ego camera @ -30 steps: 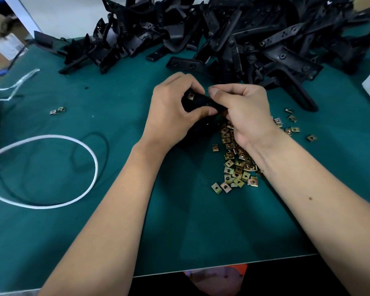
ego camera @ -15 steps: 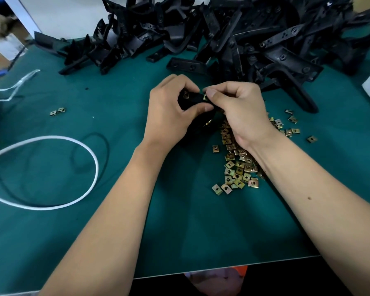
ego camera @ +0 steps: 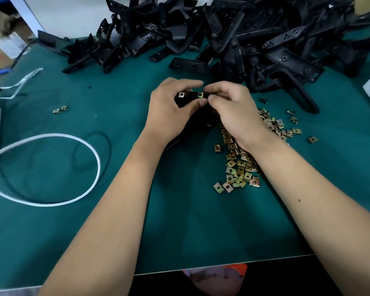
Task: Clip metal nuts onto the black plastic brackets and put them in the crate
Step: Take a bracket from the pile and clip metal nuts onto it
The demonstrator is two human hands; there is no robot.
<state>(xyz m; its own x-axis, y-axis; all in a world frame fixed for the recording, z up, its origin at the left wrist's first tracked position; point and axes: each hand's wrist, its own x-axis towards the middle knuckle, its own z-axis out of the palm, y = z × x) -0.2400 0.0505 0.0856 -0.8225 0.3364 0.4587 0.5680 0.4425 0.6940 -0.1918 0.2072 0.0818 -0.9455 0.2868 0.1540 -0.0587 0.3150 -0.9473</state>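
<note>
Above a green work mat (ego camera: 107, 227), the left hand (ego camera: 169, 110) curls around a black bracket (ego camera: 190, 100) bearing two clipped nuts (ego camera: 181, 94); the right hand (ego camera: 233, 107) pinches its other end, wrist over the loose nuts (ego camera: 239, 167); spare brackets (ego camera: 244, 39) lie heaped behind.

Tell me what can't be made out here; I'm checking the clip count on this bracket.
All in the head view:
- Bracket: mostly hidden by the left hand and right hand; only two clipped nuts show.
- Crate: out of frame.
- Loose nuts: partly under the right forearm.
- Bracket pile: cut off by the top edge.
</note>
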